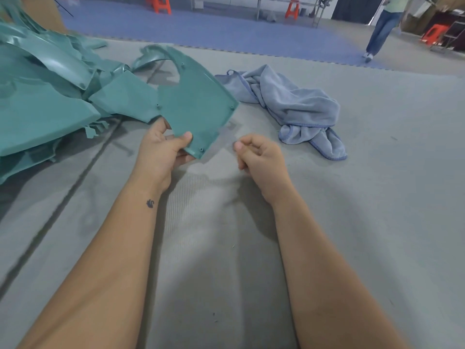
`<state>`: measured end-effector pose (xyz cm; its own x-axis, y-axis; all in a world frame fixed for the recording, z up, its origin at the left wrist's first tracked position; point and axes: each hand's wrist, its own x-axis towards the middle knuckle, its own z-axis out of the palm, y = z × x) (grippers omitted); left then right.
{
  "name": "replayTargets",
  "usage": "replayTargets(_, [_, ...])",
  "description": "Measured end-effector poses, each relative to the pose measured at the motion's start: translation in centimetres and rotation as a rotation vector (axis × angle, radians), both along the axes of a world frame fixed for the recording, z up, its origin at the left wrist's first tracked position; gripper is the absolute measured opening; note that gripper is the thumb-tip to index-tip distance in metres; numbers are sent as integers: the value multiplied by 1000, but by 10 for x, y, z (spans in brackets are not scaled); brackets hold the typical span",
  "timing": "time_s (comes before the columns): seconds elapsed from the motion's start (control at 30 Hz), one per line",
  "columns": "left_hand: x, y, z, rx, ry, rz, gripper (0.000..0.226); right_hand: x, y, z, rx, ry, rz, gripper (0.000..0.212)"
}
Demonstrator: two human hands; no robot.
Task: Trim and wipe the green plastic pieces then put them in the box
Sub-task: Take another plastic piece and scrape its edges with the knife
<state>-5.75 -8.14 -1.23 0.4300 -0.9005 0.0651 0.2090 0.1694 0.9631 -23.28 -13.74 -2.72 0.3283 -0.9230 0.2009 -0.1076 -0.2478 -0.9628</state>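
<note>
The left hand [161,147] pinches the near corner of one green plastic piece [193,102] between thumb and fingers [187,136], holding it lifted and tilted just right of the pile of green pieces [42,96] on the left. The right hand [259,154] hovers just beside that corner with its fingers curled in, thumb against forefinger; whether they hold a small trimming or nothing is too small to tell. This looks like the trimming step, or a check of the edge. No cutting tool shows.

The next move probably calls for the blue cloth [297,104], crumpled on the grey mat [377,197] to the far right, near the piece, an easy reach for the right hand. No box is in view, so placing will need a turn or a search. Far off, a person's legs [380,34] cross the floor beside orange stools [161,3], well apart from the work.
</note>
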Motion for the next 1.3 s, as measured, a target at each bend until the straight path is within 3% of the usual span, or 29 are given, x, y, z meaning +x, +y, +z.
replayTargets(0.1, [-2,0,-1,-17,-135,8,33,-1,-4,-1,-79,40,-240,24])
replayTargets(0.17, [-5,-1,-1,-26,-177,-2,33,-1,-5,-2,-90,59,-284,23])
replayTargets(0.6, [-4,-1,-1,-41,-18,-21,32,-3,-2,1,-47,24,-148,24])
replayTargets(0.8, [-6,-1,-1,-65,-9,-36,34,3,0,-2,-134,350,35,23])
replayTargets(1.0, [-9,-2,0,-66,33,-38,28,-2,0,4,-23,-23,-62,25])
replayTargets(1.2, [-10,-3,3,-29,161,-26,22,2,5,2,-97,150,145,25])
replayTargets(1.3, [-9,-4,5,-6,258,-56,19,2,5,4,-47,-25,93,25])
